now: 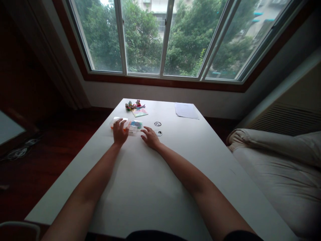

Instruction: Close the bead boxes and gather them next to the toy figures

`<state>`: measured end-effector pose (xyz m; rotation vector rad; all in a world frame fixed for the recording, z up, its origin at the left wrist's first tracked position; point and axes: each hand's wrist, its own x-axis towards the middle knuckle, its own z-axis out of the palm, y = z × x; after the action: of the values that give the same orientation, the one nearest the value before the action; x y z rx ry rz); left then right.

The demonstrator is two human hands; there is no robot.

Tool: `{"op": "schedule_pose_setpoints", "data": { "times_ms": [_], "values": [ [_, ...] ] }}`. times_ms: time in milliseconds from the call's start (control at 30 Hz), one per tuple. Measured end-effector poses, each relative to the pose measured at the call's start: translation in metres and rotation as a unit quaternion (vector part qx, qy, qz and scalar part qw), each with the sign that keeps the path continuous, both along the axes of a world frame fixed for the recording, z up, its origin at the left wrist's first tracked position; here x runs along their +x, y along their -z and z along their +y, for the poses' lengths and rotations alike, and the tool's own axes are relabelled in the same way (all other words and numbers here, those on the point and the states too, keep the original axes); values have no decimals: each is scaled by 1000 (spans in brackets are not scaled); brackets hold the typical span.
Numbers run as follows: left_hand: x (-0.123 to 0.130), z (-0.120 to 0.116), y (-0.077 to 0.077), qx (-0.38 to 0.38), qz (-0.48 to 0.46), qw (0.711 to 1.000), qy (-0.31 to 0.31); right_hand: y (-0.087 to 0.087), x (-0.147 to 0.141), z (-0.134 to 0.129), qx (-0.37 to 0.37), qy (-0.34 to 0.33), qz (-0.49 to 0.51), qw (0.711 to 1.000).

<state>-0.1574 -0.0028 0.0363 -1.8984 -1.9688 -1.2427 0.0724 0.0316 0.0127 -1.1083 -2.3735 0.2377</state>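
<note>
A clear plastic box point(135, 124) with blue and green contents lies on the white table point(150, 187), with orange parts at its left side. My left hand point(120, 131) rests over the left part of this box, fingers apart and curved; whether they touch it I cannot tell. To the right of the box, my right hand point(150, 137) is low over the table with its fingers spread and nothing in them. Two small round pieces, a dark-rimmed disc point(157, 124) and a pale one point(159, 133) with a dark mark, lie just beyond my right hand.
At the table's far left stand small colourful figures point(132, 105) beside a pastel-coloured card point(140, 112). White paper sheets point(186, 110) lie at the far right. A beige sofa point(278, 167) stands along the right, and a window point(160, 40) spans the wall ahead.
</note>
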Motion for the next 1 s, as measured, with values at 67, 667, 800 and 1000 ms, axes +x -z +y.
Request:
{"op": "schedule_pose_setpoints", "data": {
  "times_ms": [67, 667, 800, 1000],
  "values": [
    [22, -5, 1, -17, 37, 997, 68, 1, 22, -2, -2, 21, -6, 1000],
    [128, -4, 36, -272, 232, 889, 287, 7, 138, -46, -77, 104, -146, 981],
    [124, -7, 38, -276, 222, 893, 277, 9, 130, -55, -99, 110, -163, 976],
    [117, -16, 38, -300, 216, 891, 264, 8, 127, -58, -88, 110, -165, 976]
  ]
}}
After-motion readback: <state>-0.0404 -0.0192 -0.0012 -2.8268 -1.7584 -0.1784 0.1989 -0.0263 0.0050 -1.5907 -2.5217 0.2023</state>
